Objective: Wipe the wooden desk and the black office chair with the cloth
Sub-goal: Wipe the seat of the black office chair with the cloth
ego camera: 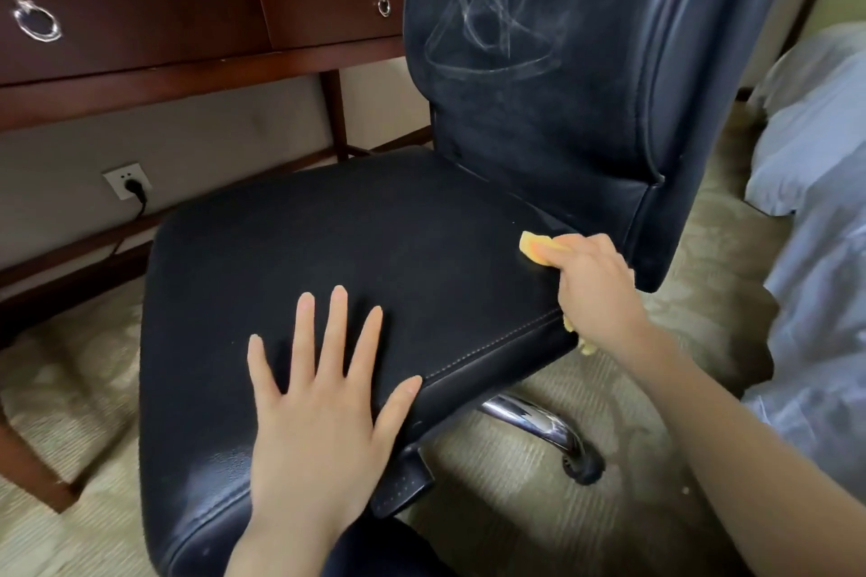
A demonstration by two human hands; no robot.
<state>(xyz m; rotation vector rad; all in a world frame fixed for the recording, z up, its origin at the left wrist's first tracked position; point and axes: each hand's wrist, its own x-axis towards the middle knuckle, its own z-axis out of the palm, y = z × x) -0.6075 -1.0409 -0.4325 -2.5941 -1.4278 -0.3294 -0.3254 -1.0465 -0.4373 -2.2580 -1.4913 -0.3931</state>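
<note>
The black office chair (375, 239) fills the middle of the view, its seat facing me and its backrest rising at the upper right with pale wipe streaks on it. My left hand (323, 394) lies flat on the front of the seat, fingers spread. My right hand (595, 281) grips a yellow cloth (536, 248) and presses it onto the seat's right rear corner, close to the backrest. A bit of cloth hangs below the hand. The wooden desk (154, 42) stands behind the chair at the upper left.
The desk has two drawers with metal ring pulls (37, 24). A wall socket (127, 180) with a plugged cable sits under it. A bed with pale bedding (815, 211) lies at the right. The chair's chrome leg and caster (578, 464) stand on patterned carpet.
</note>
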